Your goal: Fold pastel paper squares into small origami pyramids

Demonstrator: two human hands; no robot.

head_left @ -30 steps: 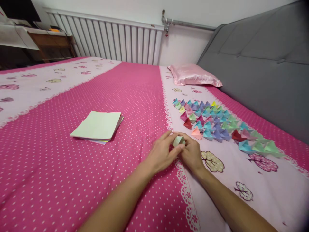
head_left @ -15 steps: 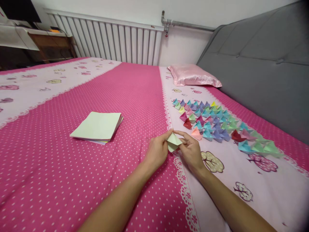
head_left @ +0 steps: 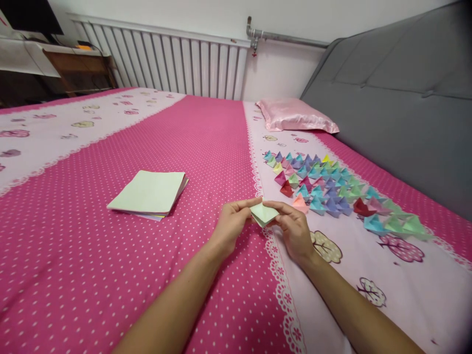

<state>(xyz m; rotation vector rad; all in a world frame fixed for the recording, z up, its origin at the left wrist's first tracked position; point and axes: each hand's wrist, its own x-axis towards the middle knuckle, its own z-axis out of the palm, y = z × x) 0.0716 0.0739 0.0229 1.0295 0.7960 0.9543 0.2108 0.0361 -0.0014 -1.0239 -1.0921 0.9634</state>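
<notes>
A small folded piece of pale green paper (head_left: 264,213) is held above the bed, its diamond-shaped face turned up toward me. My left hand (head_left: 232,221) pinches its left corner between thumb and fingers. On the opposite corner, my right hand (head_left: 295,227) grips the paper in the same way. Just beyond my right hand stand rows of folded paper boats (head_left: 332,184) in blue, green, purple, pink, red and yellow. To the left of my hands lies a stack of square paper sheets (head_left: 149,191), pale green on top.
A bed with a pink dotted and tree-patterned sheet (head_left: 165,290) carries everything. A pink satin pillow (head_left: 295,114) lies near the grey padded headboard (head_left: 398,93) on the right. At the back are a white radiator (head_left: 165,59) and a pipe (head_left: 291,38).
The green paper has gone from a tilted, partly opened shape to a flatter diamond. My left hand has shifted slightly left; the boats and stack have stayed put.
</notes>
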